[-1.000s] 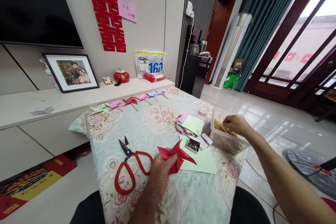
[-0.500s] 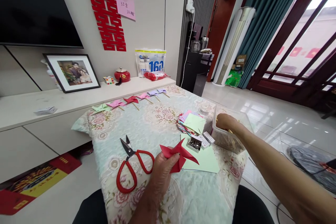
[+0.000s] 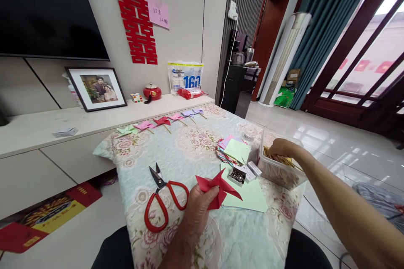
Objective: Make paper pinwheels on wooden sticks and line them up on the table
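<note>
My left hand pinches a red paper pinwheel between thumb and fingers, above the front of the table. My right hand reaches into a clear plastic box of thin wooden sticks; its fingers are hidden among them, so their grip does not show. Between the hands lie a small open box of metal pins, green paper sheets and a stack of coloured paper squares. Red-handled scissors lie with blades apart, left of my left hand.
Several finished pinwheels on sticks lie in a row along the table's far edge. Small white boxes and a roll of clear tape are near the plastic box. Behind stands a white cabinet with a framed photo.
My right hand has lifted slightly and shifted within the box, so more sticks show. My left hand still holds the pinwheel. The whole view has shifted a little.
</note>
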The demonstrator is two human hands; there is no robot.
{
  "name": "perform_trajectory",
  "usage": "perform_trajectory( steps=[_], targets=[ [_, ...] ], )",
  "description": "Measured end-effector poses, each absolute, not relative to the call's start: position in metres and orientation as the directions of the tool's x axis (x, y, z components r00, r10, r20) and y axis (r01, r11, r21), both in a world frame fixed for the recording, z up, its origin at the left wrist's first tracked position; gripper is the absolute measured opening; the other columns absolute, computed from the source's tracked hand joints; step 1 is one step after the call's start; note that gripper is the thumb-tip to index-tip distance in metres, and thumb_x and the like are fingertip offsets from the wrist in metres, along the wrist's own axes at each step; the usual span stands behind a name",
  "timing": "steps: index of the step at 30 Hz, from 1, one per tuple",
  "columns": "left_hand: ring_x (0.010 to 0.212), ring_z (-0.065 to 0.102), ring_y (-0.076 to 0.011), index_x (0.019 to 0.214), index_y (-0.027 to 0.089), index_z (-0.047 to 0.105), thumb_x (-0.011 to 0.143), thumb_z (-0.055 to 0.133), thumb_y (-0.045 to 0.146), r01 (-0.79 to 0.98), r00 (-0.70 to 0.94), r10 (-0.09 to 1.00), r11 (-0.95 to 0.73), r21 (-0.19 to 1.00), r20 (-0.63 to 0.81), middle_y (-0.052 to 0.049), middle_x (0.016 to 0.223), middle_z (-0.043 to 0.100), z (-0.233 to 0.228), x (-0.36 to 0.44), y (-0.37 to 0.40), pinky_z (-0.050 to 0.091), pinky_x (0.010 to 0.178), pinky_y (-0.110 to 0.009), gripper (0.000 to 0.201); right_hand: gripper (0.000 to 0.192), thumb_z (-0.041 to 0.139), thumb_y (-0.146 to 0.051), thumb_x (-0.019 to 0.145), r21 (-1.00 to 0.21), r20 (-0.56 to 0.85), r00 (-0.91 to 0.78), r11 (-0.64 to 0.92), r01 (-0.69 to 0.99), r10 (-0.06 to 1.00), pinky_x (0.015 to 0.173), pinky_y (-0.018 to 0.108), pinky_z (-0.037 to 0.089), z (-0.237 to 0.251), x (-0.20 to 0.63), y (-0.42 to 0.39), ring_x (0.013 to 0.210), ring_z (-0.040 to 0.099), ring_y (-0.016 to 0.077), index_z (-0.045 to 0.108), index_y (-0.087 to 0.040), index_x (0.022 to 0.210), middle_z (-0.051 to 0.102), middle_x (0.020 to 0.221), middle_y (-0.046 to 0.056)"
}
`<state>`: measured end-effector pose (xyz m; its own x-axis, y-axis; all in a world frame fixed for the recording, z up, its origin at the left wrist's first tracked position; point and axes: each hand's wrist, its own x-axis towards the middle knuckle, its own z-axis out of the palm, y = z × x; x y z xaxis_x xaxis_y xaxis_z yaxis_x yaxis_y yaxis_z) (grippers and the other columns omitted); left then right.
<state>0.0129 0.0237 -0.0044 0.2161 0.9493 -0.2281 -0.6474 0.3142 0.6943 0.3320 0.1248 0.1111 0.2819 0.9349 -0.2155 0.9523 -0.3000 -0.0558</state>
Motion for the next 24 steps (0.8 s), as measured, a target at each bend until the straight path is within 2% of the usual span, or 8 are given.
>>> perform_trajectory(
  steps=[4, 8, 9, 12, 14, 16, 21, 24],
  targets=[
    [0.068, 0.071, -0.0204, 0.077, 0.013, 0.071, 0.052, 0.095, 0.027, -0.671, 0.21, 0.952, 0.306, 0.675, -0.223, -0.007, 0.075, 0.079, -0.001, 0.014, 0.022, 0.053, 0.07, -0.03, 0.037, 0.018, 0.061, -0.013, 0.067, 0.0, -0.198, 0.317, -0.324, 0.946, 0.927, 0.058, 0.032, 0.039, 0.151, 0.34, 0.106, 0.068, 0.065, 0.0272, 0.064, -0.013, 0.049, 0.065, 0.057, 0.014],
    [0.068, 0.07, -0.0194, 0.077, 0.013, 0.073, 0.05, 0.096, 0.028, -0.698, 0.215, 0.951, 0.309, 0.646, -0.222, -0.008, 0.075, 0.079, 0.011, 0.013, 0.019, 0.053, 0.071, -0.03, 0.038, 0.022, 0.053, -0.029, 0.08, -0.077, -0.098, 0.239, -0.246, 0.966, 0.966, 0.061, 0.028, 0.039, 0.169, 0.321, 0.069, 0.073, 0.062, 0.0216, 0.068, -0.017, 0.069, 0.069, 0.074, 0.008],
    [0.068, 0.07, -0.0188, 0.077, 0.013, 0.074, 0.049, 0.096, 0.027, -0.709, 0.216, 0.952, 0.307, 0.635, -0.219, -0.007, 0.075, 0.079, 0.014, 0.012, 0.019, 0.053, 0.071, -0.029, 0.038, 0.025, 0.05, -0.033, 0.084, -0.15, -0.09, 0.176, -0.188, 0.971, 0.98, 0.062, 0.026, 0.04, 0.165, 0.31, 0.059, 0.072, 0.061, 0.0188, 0.067, -0.019, 0.073, 0.068, 0.075, 0.005],
    [0.069, 0.069, -0.0171, 0.078, 0.015, 0.074, 0.05, 0.095, 0.025, -0.755, 0.196, 0.961, 0.275, 0.596, -0.194, -0.004, 0.074, 0.078, 0.021, 0.007, 0.018, 0.053, 0.073, -0.028, 0.037, 0.022, 0.052, -0.035, 0.08, -0.579, -0.073, -0.038, -0.011, 0.815, 0.997, 0.054, 0.026, 0.037, 0.133, 0.264, 0.035, 0.059, 0.051, 0.0154, 0.062, -0.02, 0.066, 0.06, 0.063, 0.002],
    [0.071, 0.068, -0.0162, 0.079, 0.016, 0.074, 0.05, 0.095, 0.026, -0.779, 0.181, 0.969, 0.245, 0.577, -0.168, -0.003, 0.075, 0.077, 0.024, 0.005, 0.018, 0.053, 0.075, -0.029, 0.037, 0.017, 0.055, -0.032, 0.076, -0.731, -0.137, -0.135, -0.008, 0.682, 0.981, 0.05, 0.025, 0.033, 0.102, 0.231, 0.026, 0.055, 0.046, 0.0139, 0.06, -0.02, 0.065, 0.056, 0.059, 0.0],
    [0.071, 0.067, -0.0161, 0.077, 0.016, 0.073, 0.05, 0.095, 0.027, -0.785, 0.169, 0.974, 0.224, 0.577, -0.148, -0.002, 0.075, 0.076, 0.024, 0.003, 0.018, 0.052, 0.076, -0.03, 0.037, 0.013, 0.056, -0.029, 0.073, -0.814, -0.217, -0.231, -0.046, 0.579, 0.948, 0.049, 0.024, 0.031, 0.073, 0.2, 0.021, 0.053, 0.042, 0.0125, 0.056, -0.021, 0.062, 0.053, 0.056, -0.002],
    [0.067, 0.065, -0.0149, 0.076, 0.015, 0.073, 0.049, 0.095, 0.027, -0.782, 0.131, 0.98, 0.197, 0.591, -0.152, -0.002, 0.071, 0.074, 0.022, 0.003, 0.02, 0.051, 0.073, -0.029, 0.037, 0.022, 0.056, -0.024, 0.071, -0.873, -0.251, -0.391, -0.033, 0.486, 0.885, 0.049, 0.025, 0.025, 0.039, 0.156, 0.019, 0.052, 0.032, 0.0101, 0.041, -0.021, 0.055, 0.038, 0.052, -0.006],
    [0.067, 0.065, -0.014, 0.075, 0.015, 0.071, 0.05, 0.094, 0.024, -0.788, 0.077, 0.98, 0.171, 0.592, -0.181, -0.001, 0.071, 0.074, 0.021, 0.004, 0.022, 0.051, 0.074, -0.028, 0.035, 0.016, 0.063, -0.027, 0.075, -0.885, -0.275, -0.454, -0.039, 0.463, 0.848, 0.051, 0.024, 0.028, 0.042, 0.163, 0.019, 0.053, 0.036, 0.0098, 0.053, -0.02, 0.066, 0.044, 0.056, -0.007]
  ],
)
